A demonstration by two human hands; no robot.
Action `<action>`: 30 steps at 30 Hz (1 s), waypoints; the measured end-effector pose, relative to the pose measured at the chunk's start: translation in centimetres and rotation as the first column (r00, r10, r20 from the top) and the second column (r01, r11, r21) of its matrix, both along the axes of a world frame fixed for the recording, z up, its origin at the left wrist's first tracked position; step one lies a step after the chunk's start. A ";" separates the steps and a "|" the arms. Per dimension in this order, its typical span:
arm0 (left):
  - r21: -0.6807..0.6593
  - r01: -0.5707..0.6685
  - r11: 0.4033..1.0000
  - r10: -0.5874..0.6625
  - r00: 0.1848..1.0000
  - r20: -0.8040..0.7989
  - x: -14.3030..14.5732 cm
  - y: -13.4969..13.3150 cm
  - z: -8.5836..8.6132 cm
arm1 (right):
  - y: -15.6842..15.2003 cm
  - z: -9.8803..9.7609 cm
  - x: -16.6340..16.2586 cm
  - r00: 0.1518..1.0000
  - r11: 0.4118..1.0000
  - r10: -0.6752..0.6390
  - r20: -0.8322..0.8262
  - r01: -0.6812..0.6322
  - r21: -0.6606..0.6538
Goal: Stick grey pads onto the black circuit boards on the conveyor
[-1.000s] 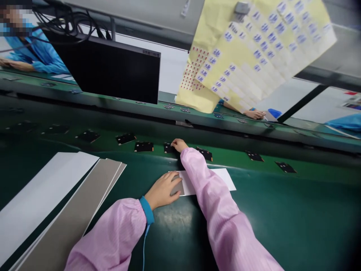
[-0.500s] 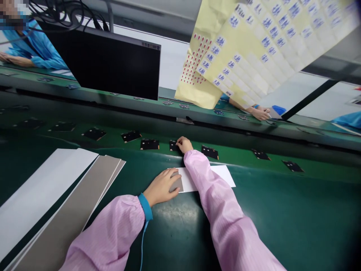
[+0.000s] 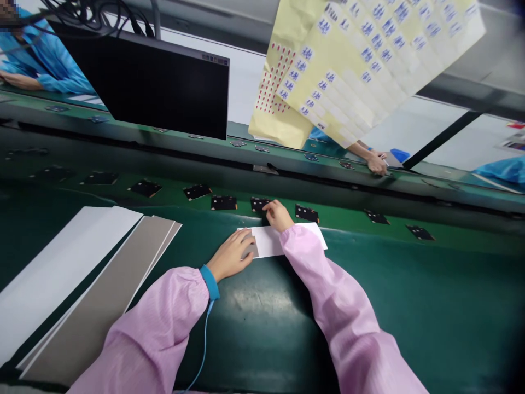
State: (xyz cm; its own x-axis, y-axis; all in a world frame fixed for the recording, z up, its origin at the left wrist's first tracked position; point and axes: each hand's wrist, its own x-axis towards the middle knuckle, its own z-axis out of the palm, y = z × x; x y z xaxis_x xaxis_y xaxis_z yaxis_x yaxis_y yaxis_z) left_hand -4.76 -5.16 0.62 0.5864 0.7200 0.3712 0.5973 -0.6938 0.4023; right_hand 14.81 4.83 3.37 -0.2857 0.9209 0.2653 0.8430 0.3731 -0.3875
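Observation:
My left hand [image 3: 232, 254] lies with fingers spread over the left end of a white strip [image 3: 270, 241], where a grey patch [image 3: 249, 247] shows between thumb and fingers. A blue band with a thin cord circles that wrist. My right hand [image 3: 279, 216] reaches past the strip, its thumb and fingers pinched at the right end of a thin black circuit board [image 3: 258, 204]. That board lies in a spaced row; one neighbour board [image 3: 223, 203] is to its left and another board [image 3: 307, 213] to its right. My right fingertips partly hide the board.
White strips [image 3: 69, 246] and grey strips [image 3: 110, 284] lie at left on the green table [image 3: 262, 339]. Behind the board row run a raised ledge, a dark monitor [image 3: 164, 90] and hanging yellow papers [image 3: 328, 82]. Co-workers in blue sleeves sit beyond, one person's hand [image 3: 377, 163] visible.
My left hand and the white strip have shifted slightly forward toward the board row. My right hand has drawn back a little to the right, still at the same board. The view has shifted slightly.

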 end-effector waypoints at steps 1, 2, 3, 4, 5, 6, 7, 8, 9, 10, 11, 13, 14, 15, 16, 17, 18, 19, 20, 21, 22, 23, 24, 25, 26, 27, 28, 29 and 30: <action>-0.001 0.004 1.000 -0.004 1.000 0.007 0.0 0.0 0.0 | -1.4 -0.3 -0.1 0.999 0.999 0.046 -0.024 -0.047 -0.024; 0.000 0.008 1.000 -0.008 1.000 0.011 0.0 0.0 0.0 | -2.7 -0.7 -0.4 0.995 0.994 0.088 -0.035 -0.090 -0.067; 0.002 0.009 1.000 -0.009 1.000 0.014 0.1 0.0 0.0 | -3.8 -1.1 -0.6 0.993 0.987 0.116 -0.038 -0.120 -0.111; 0.003 0.010 1.000 -0.010 1.000 0.014 0.1 0.0 0.0 | -4.7 -1.4 -0.9 0.991 0.980 0.128 -0.035 -0.132 -0.146; 0.004 0.010 1.000 -0.010 1.000 0.014 0.1 0.0 0.0 | -5.3 -1.7 -1.2 0.992 0.978 0.126 -0.030 -0.130 -0.166; 0.005 0.009 1.000 -0.009 1.000 0.013 0.1 0.0 0.0 | -5.7 -1.8 -1.4 0.993 0.977 0.119 -0.023 -0.122 -0.175; 0.005 0.010 1.000 -0.010 1.000 0.014 0.1 0.0 0.0 | -5.8 -1.9 -1.6 0.993 0.977 0.115 -0.017 -0.116 -0.177; 0.004 0.011 1.000 -0.012 1.000 0.016 0.1 0.0 0.0 | -5.8 -1.9 -1.7 0.993 0.977 0.117 -0.010 -0.117 -0.178; 0.004 0.013 1.000 -0.013 1.000 0.020 0.0 0.0 0.0 | -5.7 -1.8 -1.7 0.992 0.976 0.123 -0.002 -0.121 -0.180; 0.004 0.015 1.000 -0.015 1.000 0.026 0.0 0.0 0.0 | -5.5 -1.6 -1.7 0.992 0.975 0.129 0.008 -0.125 -0.183; 0.004 0.017 1.000 -0.017 0.999 0.033 0.0 0.0 0.0 | -5.3 -1.5 -1.7 0.991 0.974 0.132 0.018 -0.126 -0.188; 0.000 0.020 1.000 -0.020 0.999 0.040 0.0 0.0 0.0 | -5.1 -1.2 -1.8 0.992 0.973 0.123 0.038 -0.113 -0.202; -0.004 0.020 1.000 -0.020 0.999 0.040 0.0 0.0 0.0 | -5.0 -1.1 -1.9 0.992 0.972 0.112 0.050 -0.099 -0.214; -0.008 0.020 1.000 -0.020 0.999 0.039 0.0 0.0 0.0 | -5.0 -1.0 -2.1 0.993 0.970 0.101 0.062 -0.085 -0.227; -0.012 0.021 1.000 -0.020 0.999 0.038 0.0 0.0 0.0 | -5.0 -1.0 -2.2 0.993 0.969 0.090 0.075 -0.070 -0.235; -0.015 0.021 1.000 -0.021 0.999 0.038 0.0 0.0 0.1 | -5.1 -1.0 -2.3 0.993 0.969 0.084 0.085 -0.061 -0.237; -0.015 0.023 1.000 -0.023 0.999 0.038 0.0 0.0 0.1 | -5.2 -1.0 -2.3 0.992 0.970 0.082 0.094 -0.058 -0.235; -0.017 0.025 1.000 -0.024 0.999 0.038 0.0 0.0 0.1 | -5.2 -1.0 -2.4 0.991 0.970 0.088 0.097 -0.063 -0.233; -0.018 0.026 1.000 -0.025 0.999 0.038 0.0 0.0 0.2 | -5.2 -1.0 -2.3 0.991 0.970 0.097 0.095 -0.073 -0.232; -0.020 0.026 0.999 -0.025 0.999 0.039 0.0 0.0 0.2 | -5.2 -0.9 -2.3 0.990 0.966 0.113 0.087 -0.090 -0.241; -0.021 0.023 1.000 -0.022 0.999 0.040 0.0 0.0 0.2 | -5.0 -0.8 -2.2 0.989 0.961 0.130 0.074 -0.108 -0.256; -0.021 0.019 1.000 -0.018 0.999 0.042 0.0 0.0 0.2 | -4.7 -0.6 -2.1 0.988 0.955 0.143 0.055 -0.123 -0.270; -0.021 0.014 1.000 -0.013 0.999 0.044 0.0 0.0 0.2 | -4.2 -0.3 -2.1 0.988 0.950 0.152 0.031 -0.137 -0.279; -0.021 0.009 1.000 -0.008 0.999 0.046 -0.1 0.0 0.2 | -3.4 0.1 -2.1 0.988 0.948 0.156 -0.002 -0.151 -0.279; -0.022 0.005 1.000 -0.004 0.999 0.047 -0.1 0.0 0.2 | -2.5 0.4 -2.2 0.987 0.947 0.156 -0.041 -0.161 -0.276; -0.024 0.001 1.000 0.000 0.999 0.046 -0.1 0.0 0.2 | -1.3 0.8 -2.5 0.985 0.947 0.150 -0.082 -0.167 -0.274; -0.027 -0.002 1.000 0.004 0.999 0.047 -0.1 0.0 0.1 | 0.1 1.2 -2.8 0.983 0.945 0.137 -0.121 -0.166 -0.281; -0.029 -0.005 1.000 0.006 0.999 0.050 -0.1 0.0 0.1 | 1.6 1.5 -3.3 0.981 0.940 0.120 -0.152 -0.161 -0.301; -0.031 -0.007 1.000 0.008 0.998 0.055 -0.1 0.0 0.1 | 3.0 1.7 -3.8 0.981 0.932 0.097 -0.166 -0.148 -0.331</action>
